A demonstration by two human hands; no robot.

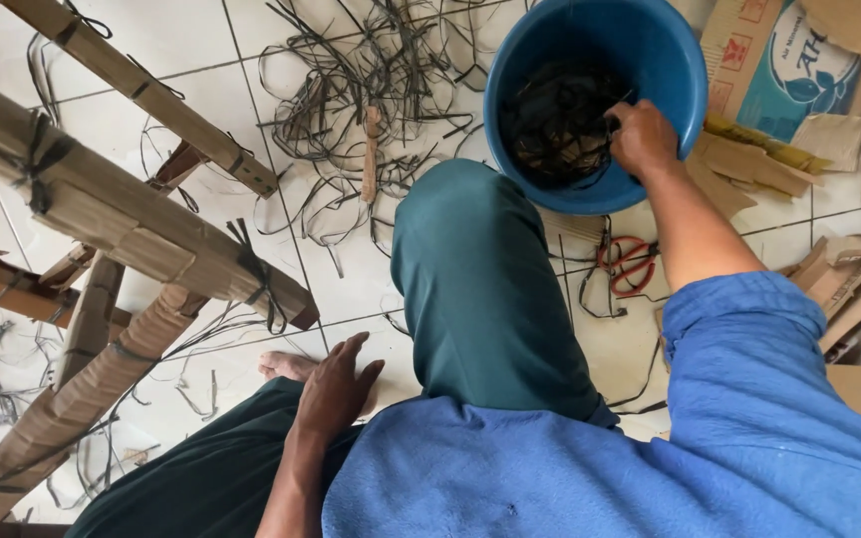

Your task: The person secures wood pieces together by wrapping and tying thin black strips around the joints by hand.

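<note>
Blue bucket [650, 60] sits far right, so the right hand [640, 137] dips in, fingers closed around dark strips [555, 120]. Left hand [336, 389] rests open on the near thigh, probably bracing. Orange scissors [628, 264] lie just beside.

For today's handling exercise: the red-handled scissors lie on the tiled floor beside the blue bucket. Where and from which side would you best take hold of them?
Probably by the red handle loops of the scissors, coming from above. They lie flat on the floor, loops face up, between the blue bucket and the cardboard scraps. The right hand, now in the bucket, is nearest; its forearm crosses just above them. The blades are hard to make out.
</note>
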